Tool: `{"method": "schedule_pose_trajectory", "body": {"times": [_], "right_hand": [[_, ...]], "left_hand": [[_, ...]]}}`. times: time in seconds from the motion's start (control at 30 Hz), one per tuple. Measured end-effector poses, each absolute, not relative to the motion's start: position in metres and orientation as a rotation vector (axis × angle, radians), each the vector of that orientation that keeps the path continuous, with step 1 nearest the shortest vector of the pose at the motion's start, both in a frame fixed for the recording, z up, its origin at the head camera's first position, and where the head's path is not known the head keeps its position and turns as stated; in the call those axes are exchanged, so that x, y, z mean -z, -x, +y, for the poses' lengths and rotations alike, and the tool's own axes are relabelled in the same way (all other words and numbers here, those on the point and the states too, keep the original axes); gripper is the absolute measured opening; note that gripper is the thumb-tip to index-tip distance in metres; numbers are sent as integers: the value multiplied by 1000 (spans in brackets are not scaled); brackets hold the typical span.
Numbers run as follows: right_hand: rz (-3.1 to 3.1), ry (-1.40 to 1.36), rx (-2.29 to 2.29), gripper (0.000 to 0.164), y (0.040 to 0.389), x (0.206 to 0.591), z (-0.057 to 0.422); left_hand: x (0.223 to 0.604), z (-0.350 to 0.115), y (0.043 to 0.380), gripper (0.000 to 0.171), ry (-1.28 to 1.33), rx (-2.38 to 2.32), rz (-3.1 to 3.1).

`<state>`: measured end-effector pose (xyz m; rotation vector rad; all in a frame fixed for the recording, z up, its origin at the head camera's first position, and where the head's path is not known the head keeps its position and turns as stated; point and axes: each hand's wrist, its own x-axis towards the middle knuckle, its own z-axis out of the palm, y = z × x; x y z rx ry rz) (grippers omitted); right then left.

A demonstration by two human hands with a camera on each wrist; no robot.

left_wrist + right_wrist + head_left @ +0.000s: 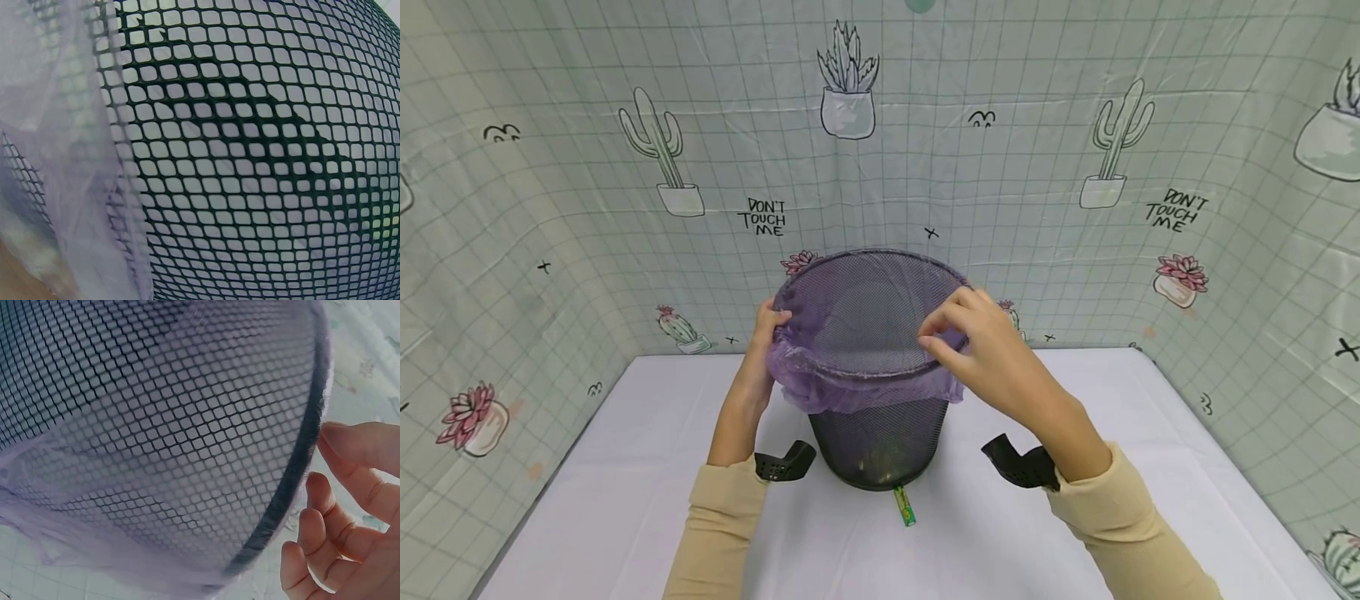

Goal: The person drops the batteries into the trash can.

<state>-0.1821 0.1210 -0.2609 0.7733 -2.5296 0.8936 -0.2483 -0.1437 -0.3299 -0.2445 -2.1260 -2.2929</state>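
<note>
A black mesh wastebasket (pixel 883 442) stands on the table, tilted toward me. A thin purple plastic bag (pixel 842 396) lines it, folded out over the rim and hanging loosely around the outside. My left hand (pixel 765 325) grips the basket's left rim through the bag, thumb on the inner side. Little of that hand shows in the left wrist view, where the bag film (pixel 69 144) hangs beside the mesh (pixel 250 156). At the right rim (pixel 300 462), my right hand (pixel 981 346) pinches with thumb and index fingertips; the film between them is hardly visible. Its other fingers (pixel 310 528) are curled.
A small green-and-yellow stick-shaped item (pixel 905 506) lies on the white table (pixel 625 500) against the basket's base. Something yellowish shows faintly through the lower mesh. A cactus-printed cloth (pixel 910 167) hangs behind and along both sides.
</note>
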Motion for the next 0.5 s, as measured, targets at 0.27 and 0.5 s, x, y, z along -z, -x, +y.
{"method": "schedule_pose_trajectory", "body": {"times": [0.27,0.5], "right_hand": [[-2492,-752,-950,2,161,283,132],[-2505,-705,-1023,7,149,322,139]], "left_hand": [[330,-145,248,55,248,2295,-2122],[330,-145,249,56,236,2296,-2122]]}}
